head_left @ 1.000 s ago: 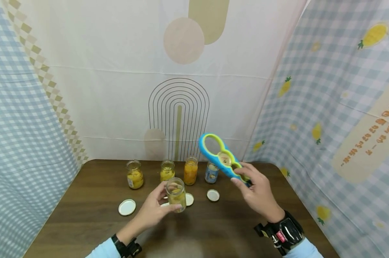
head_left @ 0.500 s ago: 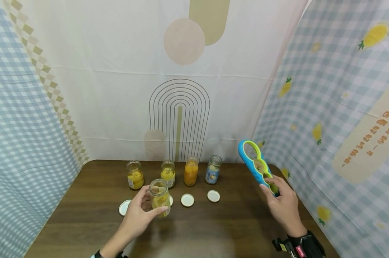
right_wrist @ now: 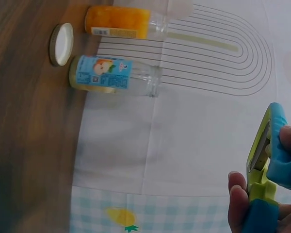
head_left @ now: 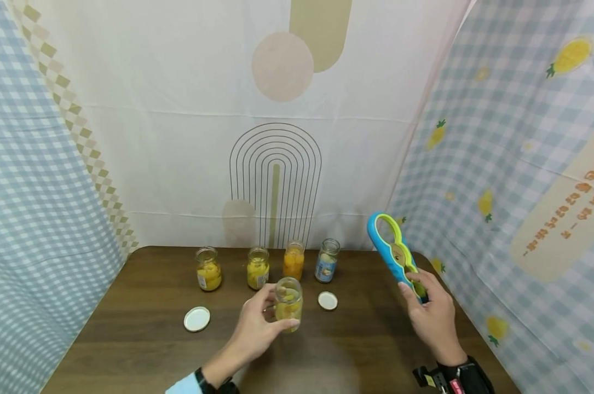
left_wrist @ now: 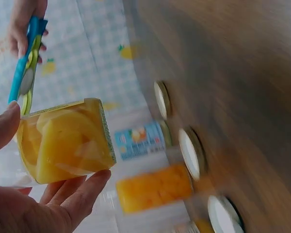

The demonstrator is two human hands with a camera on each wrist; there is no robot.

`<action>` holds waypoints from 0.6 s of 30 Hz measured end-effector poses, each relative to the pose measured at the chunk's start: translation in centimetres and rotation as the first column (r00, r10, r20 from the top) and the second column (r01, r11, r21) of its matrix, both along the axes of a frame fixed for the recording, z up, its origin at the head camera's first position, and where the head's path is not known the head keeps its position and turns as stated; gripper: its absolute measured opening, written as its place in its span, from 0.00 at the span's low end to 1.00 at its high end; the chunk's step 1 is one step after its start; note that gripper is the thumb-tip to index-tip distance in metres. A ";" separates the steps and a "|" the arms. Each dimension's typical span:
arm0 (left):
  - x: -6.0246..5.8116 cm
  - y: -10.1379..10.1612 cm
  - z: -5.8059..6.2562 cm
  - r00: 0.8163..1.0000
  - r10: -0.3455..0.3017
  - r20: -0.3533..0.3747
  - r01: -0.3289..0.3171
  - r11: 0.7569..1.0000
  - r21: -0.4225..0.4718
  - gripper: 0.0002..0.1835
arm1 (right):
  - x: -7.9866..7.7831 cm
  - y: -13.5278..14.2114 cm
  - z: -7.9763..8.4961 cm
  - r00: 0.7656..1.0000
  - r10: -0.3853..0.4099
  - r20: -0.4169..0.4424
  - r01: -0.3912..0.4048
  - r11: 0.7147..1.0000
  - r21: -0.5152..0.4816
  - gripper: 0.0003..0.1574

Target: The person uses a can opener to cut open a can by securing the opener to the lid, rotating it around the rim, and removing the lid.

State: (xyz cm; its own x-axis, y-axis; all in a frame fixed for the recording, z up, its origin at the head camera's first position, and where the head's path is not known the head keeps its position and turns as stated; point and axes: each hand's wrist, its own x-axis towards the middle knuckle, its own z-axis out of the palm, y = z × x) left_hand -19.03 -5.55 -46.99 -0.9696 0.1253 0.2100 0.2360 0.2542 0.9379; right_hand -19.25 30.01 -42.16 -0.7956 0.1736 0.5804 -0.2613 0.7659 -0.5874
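Note:
My left hand (head_left: 260, 323) grips a lidless glass jar (head_left: 288, 306) of yellow fruit pieces, held over the middle of the table. The left wrist view shows the thumb on one side of this jar and the fingers curled under the other. Off to the right, my right hand (head_left: 431, 314) holds a blue and lime-green jar opener (head_left: 392, 251) by its lower end, with its large ring pointing up and left. Between the hands, a white lid (head_left: 328, 300) lies on the table. Other lids behind the held jar are hidden in the head view, but one lid (left_wrist: 192, 153) shows in the left wrist view.
Along the back of the dark wooden table (head_left: 129, 355) stand several lidless jars: two with yellow fruit, the left one (head_left: 208, 272) and its neighbour (head_left: 258, 269), an orange one (head_left: 293, 262), and a blue-labelled one (head_left: 326, 265). Another lid (head_left: 196, 319) lies at left. Cloth curtains (head_left: 188, 137) enclose the table.
My left hand with the jar went left, then swung back right in front of the orange jar. The right hand carried the opener right, away from the jars, and then stayed nearly still.

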 end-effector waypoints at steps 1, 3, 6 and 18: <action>-0.3 0.9 0.0 1.000 -0.022 -0.012 0.022 1.000 0.003 0.35 | 0.0 0.0 0.1 1.000 -0.003 -0.004 0.003 1.000 0.005 0.13; -1.2 2.8 -0.1 0.998 -0.058 -0.031 0.058 0.998 0.000 0.34 | 0.0 0.0 0.4 1.000 -0.010 -0.025 0.010 1.000 0.015 0.13; -2.8 6.0 -0.3 0.995 -0.086 -0.043 0.084 0.996 -0.035 0.33 | -0.1 0.1 0.9 0.997 -0.013 -0.075 0.014 1.000 0.019 0.13; -8.1 15.5 -2.7 0.997 -0.080 0.021 0.082 0.984 -0.158 0.33 | -0.1 0.0 1.6 0.994 -0.017 -0.105 0.016 1.000 -0.008 0.13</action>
State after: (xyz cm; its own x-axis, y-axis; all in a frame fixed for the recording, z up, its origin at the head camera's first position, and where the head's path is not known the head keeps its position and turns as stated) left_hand -27.17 9.99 -49.72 -0.9578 0.2342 0.1669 0.2483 0.3810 0.8906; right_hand -19.34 30.06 -40.59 -0.7271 0.1910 0.6594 -0.3093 0.7663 -0.5631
